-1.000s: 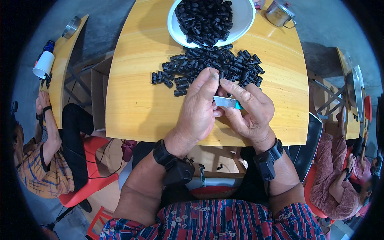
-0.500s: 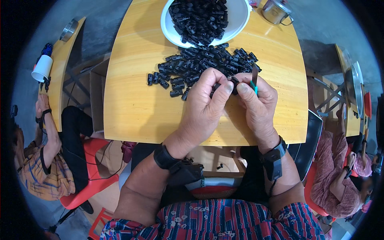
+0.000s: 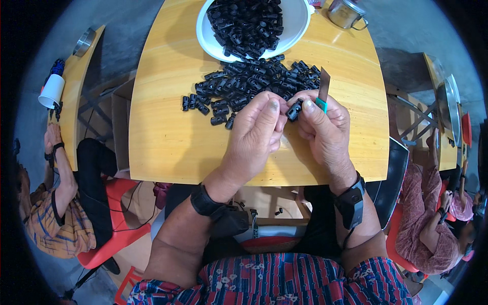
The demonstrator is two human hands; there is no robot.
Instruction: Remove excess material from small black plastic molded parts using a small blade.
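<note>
Between the thumb and index finger of my right hand [image 3: 328, 122] is a small black cord lock [image 3: 294, 110], held tilted above the table. The same hand keeps a knife [image 3: 324, 87] tucked in its fingers, its blade pointing up and away and its teal handle partly hidden. My left hand [image 3: 256, 129] is closed just left of that cord lock, thumb pressed to the fingers; whether anything small is pinched there is hidden. Beyond both hands spreads a loose pile of black cord locks [image 3: 244, 81].
A white basin [image 3: 204, 43] heaped with black parts stands at the far side of the yellow wooden table [image 3: 168, 147]. A lidded metal mug [image 3: 346, 14] is at the far right. People sit at side tables left and right, by a white cup [image 3: 52, 91] and red chairs [image 3: 119, 223].
My hands have drawn apart, the left moving slightly left off the cord lock. It now shows more fully in my right fingers, and the knife blade stands clearer.
</note>
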